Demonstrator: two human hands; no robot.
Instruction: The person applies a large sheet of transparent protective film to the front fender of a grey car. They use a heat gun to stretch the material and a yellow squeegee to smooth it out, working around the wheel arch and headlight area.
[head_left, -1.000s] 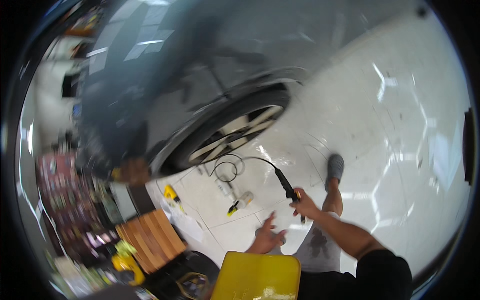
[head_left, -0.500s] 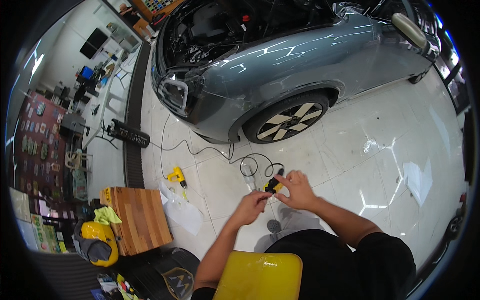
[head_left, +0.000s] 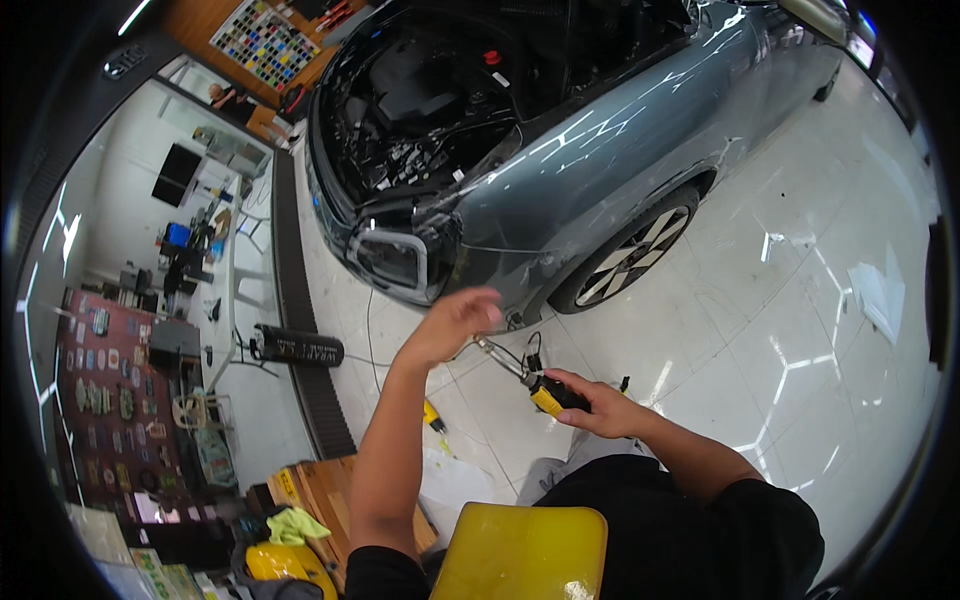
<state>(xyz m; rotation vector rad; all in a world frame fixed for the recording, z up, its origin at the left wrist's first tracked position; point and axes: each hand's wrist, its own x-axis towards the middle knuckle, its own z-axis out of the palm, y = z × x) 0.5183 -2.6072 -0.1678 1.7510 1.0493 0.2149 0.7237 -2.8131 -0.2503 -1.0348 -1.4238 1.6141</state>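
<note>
My right hand (head_left: 605, 408) is wrapped round a yellow-and-black hand tool (head_left: 549, 396). From the tool a slim metal shaft (head_left: 503, 362) points up and left toward the car. My left hand (head_left: 455, 325) is raised near the shaft's far end, in front of the car's front corner. Its fingers are smeared by motion, so their grip is unclear, and so is whether they touch the shaft. Beyond both hands is a grey-blue car (head_left: 560, 190) with its engine bay exposed; its headlight (head_left: 392, 262) and front wheel (head_left: 640, 250) face me.
A yellow heat gun (head_left: 433, 415) lies on the tiled floor, partly behind my left forearm. White sheets (head_left: 455, 478) lie near it. A wooden box (head_left: 325, 500) and a yellow bag (head_left: 285, 570) stand at lower left. A black cylinder (head_left: 298, 346) lies near the wall. A yellow pad (head_left: 520, 550) is below me.
My hands have moved apart: the left rose toward the car's front corner, the right keeps the tool, whose metal shaft now shows. The view has turned, showing more of the engine bay.
</note>
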